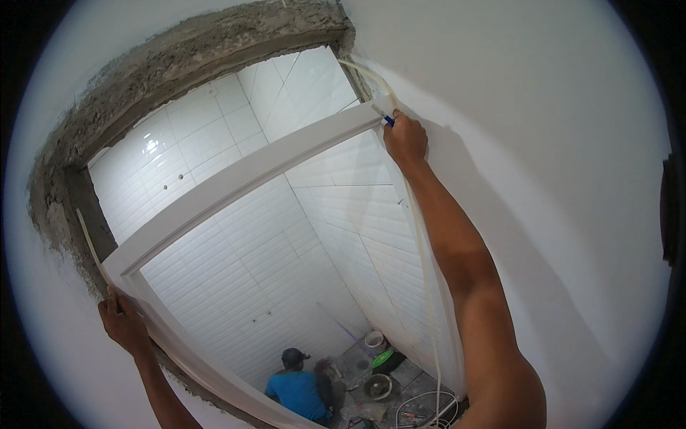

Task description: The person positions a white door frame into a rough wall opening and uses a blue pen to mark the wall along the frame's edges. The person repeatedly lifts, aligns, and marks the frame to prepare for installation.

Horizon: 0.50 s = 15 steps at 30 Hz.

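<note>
A white door frame (207, 194) leans in a rough wall opening, its top bar slanting up to the right. My left hand (126, 323) is closed at the frame's left upper corner, gripping a thin pale hose (88, 239) whose end sticks up above the fingers. At the right upper corner, my right hand (407, 139) is closed around a small blue-and-silver pen-like tool (388, 120) that lies against the frame. A pale hose (379, 77) bends over this hand and runs on down the right jamb; whether the fingers also pinch it, I cannot tell.
Rough cement (179, 53) edges the opening. Beyond it is a white-tiled room (250, 222), where a person in a blue shirt (299, 395) crouches low. Near them lie buckets (377, 387), a green-and-black item (386, 360), coiled hose (446, 409) and tools. Plain white wall (557, 143) stands at right.
</note>
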Tool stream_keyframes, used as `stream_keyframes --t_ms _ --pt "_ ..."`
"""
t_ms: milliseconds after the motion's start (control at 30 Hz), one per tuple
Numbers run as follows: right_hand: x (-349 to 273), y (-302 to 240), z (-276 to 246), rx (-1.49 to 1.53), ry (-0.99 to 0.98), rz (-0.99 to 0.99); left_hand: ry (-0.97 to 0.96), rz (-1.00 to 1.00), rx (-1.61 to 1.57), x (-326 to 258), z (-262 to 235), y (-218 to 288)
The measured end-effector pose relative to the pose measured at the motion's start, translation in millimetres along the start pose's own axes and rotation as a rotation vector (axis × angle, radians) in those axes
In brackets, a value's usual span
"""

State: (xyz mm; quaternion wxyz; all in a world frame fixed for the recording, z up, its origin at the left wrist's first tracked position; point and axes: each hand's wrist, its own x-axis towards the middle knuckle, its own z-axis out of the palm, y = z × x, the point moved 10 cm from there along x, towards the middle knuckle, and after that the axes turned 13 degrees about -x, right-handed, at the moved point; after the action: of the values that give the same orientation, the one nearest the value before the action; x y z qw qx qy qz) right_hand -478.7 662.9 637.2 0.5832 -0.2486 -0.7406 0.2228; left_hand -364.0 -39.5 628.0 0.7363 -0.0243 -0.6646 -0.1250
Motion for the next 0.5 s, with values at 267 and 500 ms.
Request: stream_keyframes --t_ms 267,500 --pt "0.3 -0.4 -4.5 -0.005 0.002 0.000 0.042 0.015 -0.067 -1.3 -3.4 3.4" --pt "1.3 1.4 -1.8 -0.019 -0.011 0.009 0.032 0.022 -0.100 -2.1 -1.6 6.8"
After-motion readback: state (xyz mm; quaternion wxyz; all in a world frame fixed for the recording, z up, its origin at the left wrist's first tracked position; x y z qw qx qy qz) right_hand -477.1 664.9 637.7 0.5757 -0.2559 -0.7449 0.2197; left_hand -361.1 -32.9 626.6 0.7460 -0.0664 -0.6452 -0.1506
